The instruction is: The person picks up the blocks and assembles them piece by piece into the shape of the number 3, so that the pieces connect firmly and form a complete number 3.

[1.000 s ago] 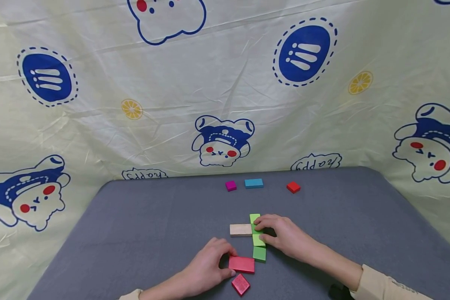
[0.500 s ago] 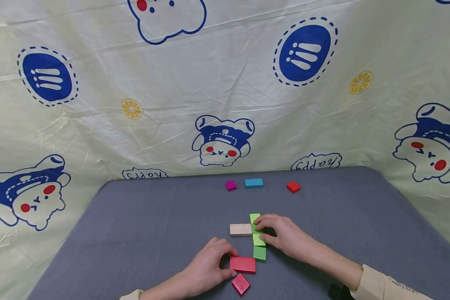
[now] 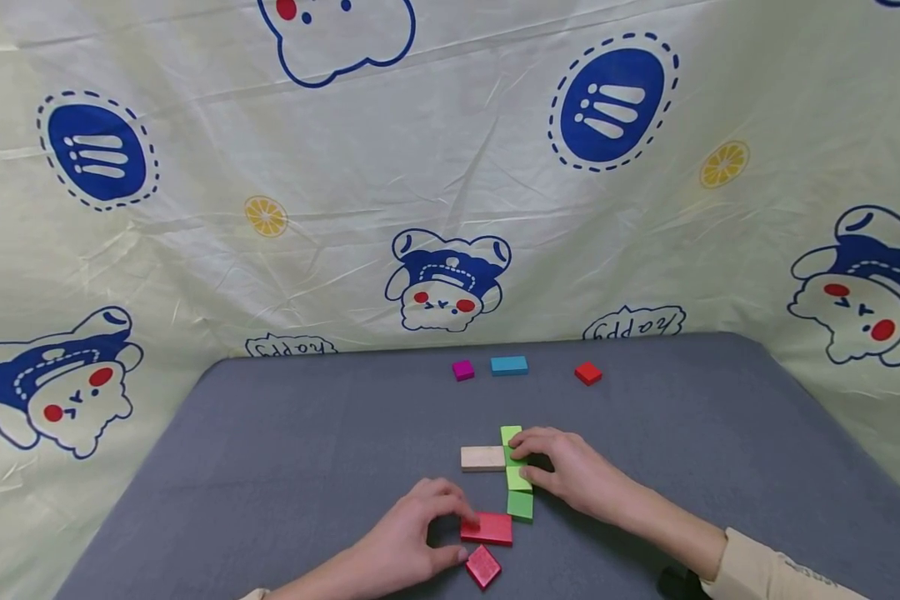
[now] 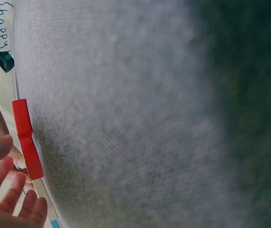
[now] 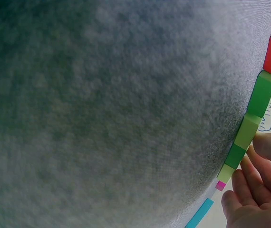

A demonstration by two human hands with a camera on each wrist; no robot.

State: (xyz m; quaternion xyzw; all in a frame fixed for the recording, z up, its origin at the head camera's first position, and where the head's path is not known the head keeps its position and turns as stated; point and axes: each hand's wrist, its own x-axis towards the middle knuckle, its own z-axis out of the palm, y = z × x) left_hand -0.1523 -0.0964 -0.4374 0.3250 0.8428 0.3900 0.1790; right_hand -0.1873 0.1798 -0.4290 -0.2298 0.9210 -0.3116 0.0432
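A column of light and darker green blocks (image 3: 520, 505) lies on the grey table, a plain wooden block (image 3: 482, 458) joining its left side. My right hand (image 3: 573, 471) rests its thumb and fingertips along the column's right edge; the right wrist view has the thumb close against a light green block (image 5: 246, 132). Below stands a red rectangular block (image 3: 491, 530), its upper right corner near the column's bottom. My left hand (image 3: 412, 533) has its index fingertip over that block's left part, its thumb lower down beside a tilted red square block (image 3: 483, 567). Whether that thumb touches is unclear.
Toward the table's far edge lie a magenta block (image 3: 462, 371), a blue rectangular block (image 3: 509, 366) and a small red block (image 3: 588, 373). A pale printed cloth (image 3: 330, 275) hangs behind the table (image 3: 307, 433).
The red rectangular block shifted slightly right between the first two frames. My left hand has since loosened from its left end, index fingertip now over its top. The right hand stays put.
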